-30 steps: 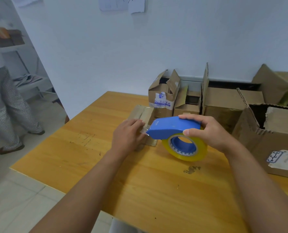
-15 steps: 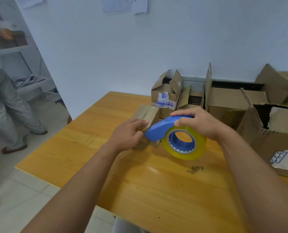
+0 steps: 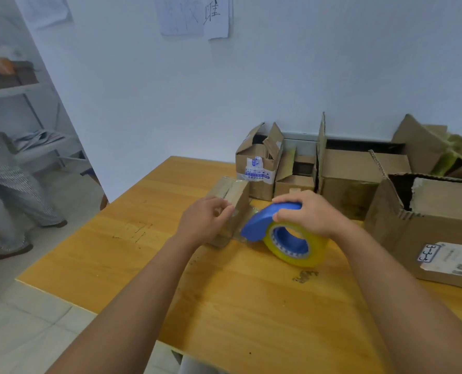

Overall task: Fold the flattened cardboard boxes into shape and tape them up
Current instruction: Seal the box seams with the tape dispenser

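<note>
Just left of the frame's centre, a small brown cardboard box [image 3: 231, 209] stands folded into shape on the yellow wooden table [image 3: 251, 306]. The left hand [image 3: 205, 222] rests against the box's near side, its grip curled so that the fingertips press on a shiny strip of clear tape there. Whether the thumb is wrapped round the box cannot be told.

Touching the box on its right is a blue plastic tape dispenser [image 3: 267, 220] carrying a yellowish roll of clear tape [image 3: 294, 245]. The right hand [image 3: 305, 214] has its grip clenched over the dispenser's curved top, with the nose of the tool at the box's lower edge and the roll close to the table.

This box looks nearly finished: it is already formed and tape glints along its top seam and side. What seems left for it is to cut the strip free and smooth it down.

Along the wall toward the upper right stand several other brown cardboard boxes [image 3: 343, 171], open-topped with their flaps up, and a large torn cardboard box with a white label [image 3: 427, 228] sits at the right edge. No flattened boxes can be made out.
</note>
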